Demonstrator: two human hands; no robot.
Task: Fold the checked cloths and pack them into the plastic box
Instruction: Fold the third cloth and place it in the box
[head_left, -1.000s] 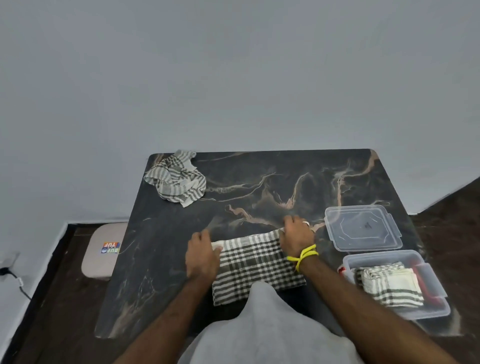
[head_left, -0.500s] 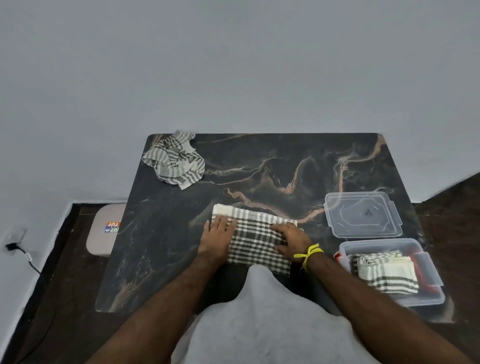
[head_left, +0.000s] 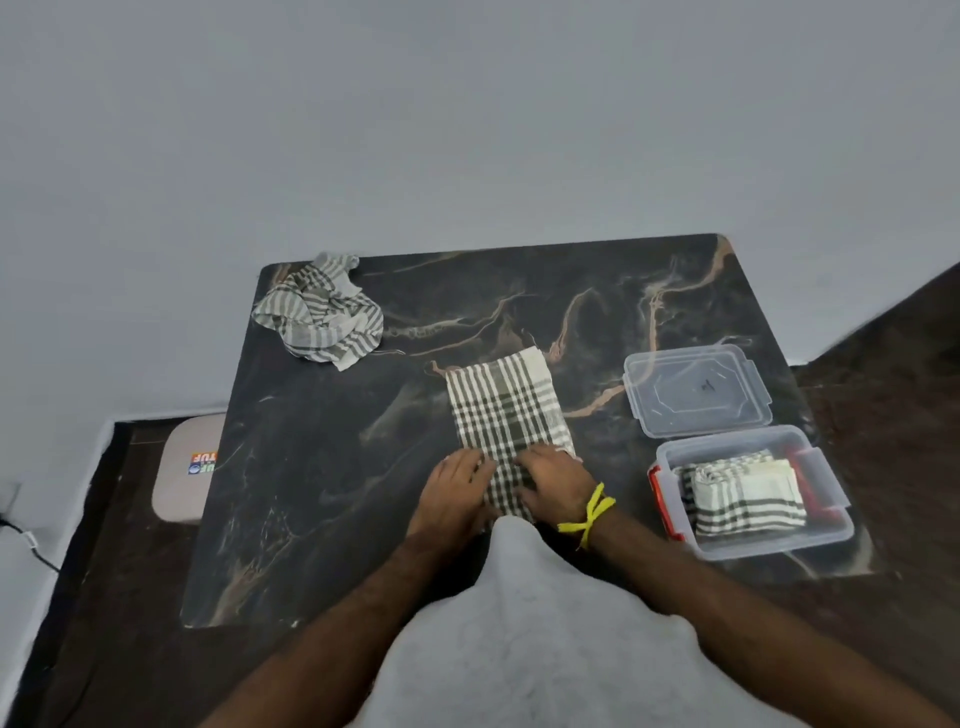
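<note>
A folded checked cloth (head_left: 504, 410) lies as a narrow strip running away from me on the dark marble table (head_left: 311, 493). My left hand (head_left: 457, 491) and my right hand (head_left: 558, 480) both rest on its near end, fingers touching the fabric; whether they pinch the edge is unclear. A crumpled checked cloth (head_left: 322, 312) sits at the far left corner. The clear plastic box (head_left: 826, 535) at the right front holds folded checked cloths (head_left: 743, 499).
The box's clear lid (head_left: 696, 389) lies flat just behind the box. A pale stool (head_left: 184, 467) with a sticker stands on the floor left of the table. A wall rises directly behind the table.
The cloth went from a wide band lying across the table to a narrow strip pointing away from me. Both hands came together at its near end.
</note>
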